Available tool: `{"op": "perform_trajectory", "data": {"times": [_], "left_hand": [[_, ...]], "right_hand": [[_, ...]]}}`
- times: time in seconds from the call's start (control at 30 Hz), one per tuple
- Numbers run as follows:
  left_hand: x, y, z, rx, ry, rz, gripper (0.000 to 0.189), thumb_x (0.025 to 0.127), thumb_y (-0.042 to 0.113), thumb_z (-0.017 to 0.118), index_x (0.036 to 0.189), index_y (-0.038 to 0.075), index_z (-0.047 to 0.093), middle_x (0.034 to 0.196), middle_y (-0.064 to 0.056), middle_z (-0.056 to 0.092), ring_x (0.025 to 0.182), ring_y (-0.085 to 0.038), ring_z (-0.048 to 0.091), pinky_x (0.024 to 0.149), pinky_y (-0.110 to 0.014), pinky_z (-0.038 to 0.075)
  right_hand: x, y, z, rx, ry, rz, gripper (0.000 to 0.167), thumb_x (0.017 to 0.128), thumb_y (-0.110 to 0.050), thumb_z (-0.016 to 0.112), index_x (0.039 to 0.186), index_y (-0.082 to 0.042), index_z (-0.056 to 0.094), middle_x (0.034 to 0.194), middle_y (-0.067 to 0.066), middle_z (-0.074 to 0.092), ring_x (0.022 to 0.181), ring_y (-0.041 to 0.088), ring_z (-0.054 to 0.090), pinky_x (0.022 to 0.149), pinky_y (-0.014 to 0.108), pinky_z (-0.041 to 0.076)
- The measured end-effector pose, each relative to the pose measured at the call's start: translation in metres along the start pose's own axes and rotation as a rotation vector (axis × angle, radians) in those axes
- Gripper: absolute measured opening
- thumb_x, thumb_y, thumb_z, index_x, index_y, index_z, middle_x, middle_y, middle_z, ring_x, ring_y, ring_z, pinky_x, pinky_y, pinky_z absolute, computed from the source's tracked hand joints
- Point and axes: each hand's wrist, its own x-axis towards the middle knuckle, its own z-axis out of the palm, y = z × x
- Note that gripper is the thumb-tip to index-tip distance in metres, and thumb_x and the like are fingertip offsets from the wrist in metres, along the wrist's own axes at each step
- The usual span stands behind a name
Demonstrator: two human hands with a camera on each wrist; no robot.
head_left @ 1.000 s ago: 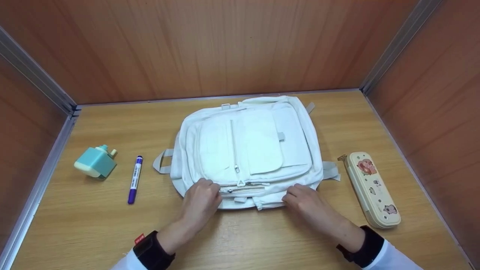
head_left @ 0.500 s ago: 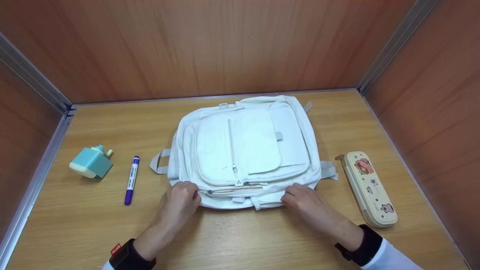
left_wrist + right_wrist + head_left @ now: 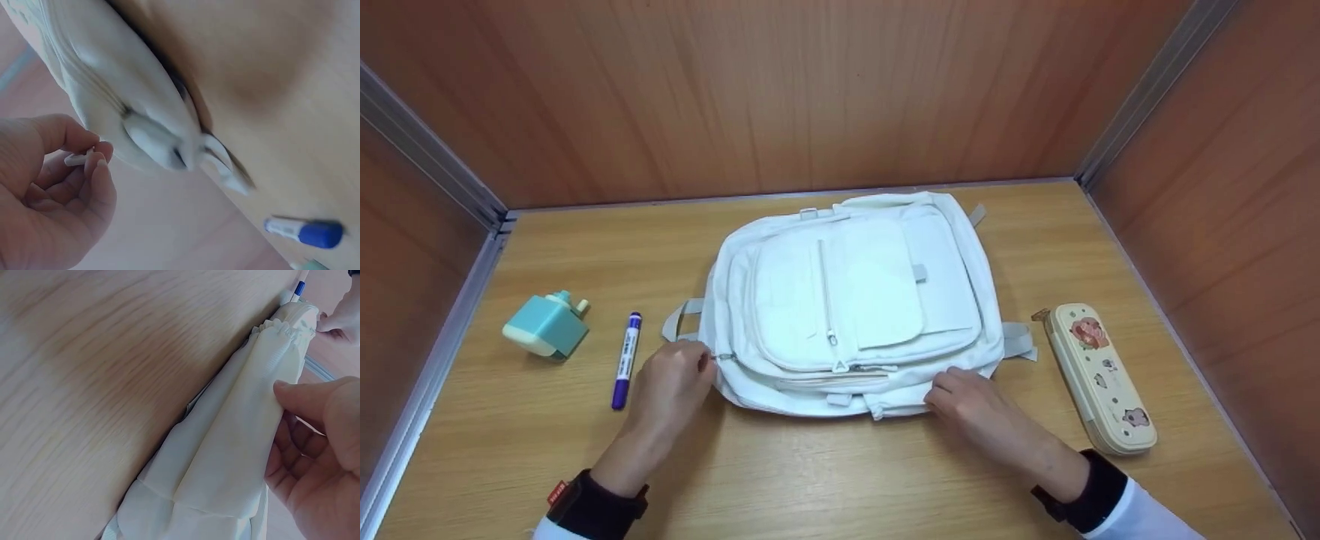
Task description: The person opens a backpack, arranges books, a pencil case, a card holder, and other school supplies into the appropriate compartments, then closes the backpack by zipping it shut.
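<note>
A white backpack lies flat on the table, front pockets up. At its near left corner my left hand pinches a small pale zipper pull between thumb and fingers, beside the grey side strap. The zipper's slider sits just right of those fingers. My right hand holds the bag's near edge toward the right, thumb on the cloth in the right wrist view and fingers partly hidden behind it. Whether the zipper seam behind the slider is parted I cannot tell.
A purple-capped marker lies left of the backpack, close to my left hand. Farther left stands a teal pencil sharpener with a crank. On the right lies a cream pencil case. Wooden panels enclose the table at back and sides.
My left hand has moved left and slightly away along the backpack's near edge, drawing the zipper slider to the left corner. The right hand has stayed on the near right edge.
</note>
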Motion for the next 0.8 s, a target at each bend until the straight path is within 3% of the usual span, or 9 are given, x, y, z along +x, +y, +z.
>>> {"op": "perform_trajectory", "data": {"times": [0.13, 0.27, 0.5, 0.8], "left_hand": [[0.003, -0.008, -0.003, -0.03, -0.038, -0.068, 0.011, 0.091, -0.004, 0.068, 0.098, -0.006, 0.077, 0.089, -0.017, 0.072, 0.075, -0.025, 0.064, 0.065, -0.038, 0.056], [0.0, -0.008, -0.004, -0.046, -0.055, -0.079, 0.013, 0.091, -0.003, 0.067, 0.099, -0.005, 0.077, 0.088, -0.016, 0.073, 0.075, -0.025, 0.064, 0.065, -0.038, 0.056], [-0.012, -0.002, -0.005, -0.058, -0.012, -0.031, 0.008, 0.088, -0.005, 0.072, 0.091, -0.002, 0.079, 0.082, -0.011, 0.072, 0.069, -0.02, 0.058, 0.059, -0.032, 0.049], [-0.028, 0.011, -0.004, -0.049, -0.025, 0.008, 0.007, 0.084, -0.004, 0.074, 0.085, 0.001, 0.079, 0.077, -0.006, 0.071, 0.067, -0.016, 0.057, 0.059, -0.028, 0.05]], "right_hand": [[0.0, 0.0, 0.0, 0.013, -0.035, 0.024, 0.015, 0.09, 0.0, 0.075, 0.102, -0.01, 0.074, 0.098, -0.001, 0.064, 0.093, 0.014, 0.059, 0.083, 0.033, 0.053], [0.0, 0.001, 0.001, 0.006, -0.031, 0.027, 0.018, 0.088, 0.002, 0.076, 0.102, -0.009, 0.074, 0.098, -0.002, 0.064, 0.092, 0.014, 0.058, 0.083, 0.033, 0.053], [0.001, 0.008, 0.006, -0.098, 0.056, -0.046, 0.023, 0.08, 0.009, 0.076, 0.096, -0.006, 0.07, 0.094, 0.001, 0.062, 0.087, 0.016, 0.058, 0.078, 0.033, 0.053], [0.0, 0.019, 0.002, -0.141, 0.024, 0.015, 0.032, 0.075, 0.016, 0.076, 0.097, -0.005, 0.07, 0.094, 0.003, 0.064, 0.086, 0.018, 0.059, 0.076, 0.033, 0.054]]}}
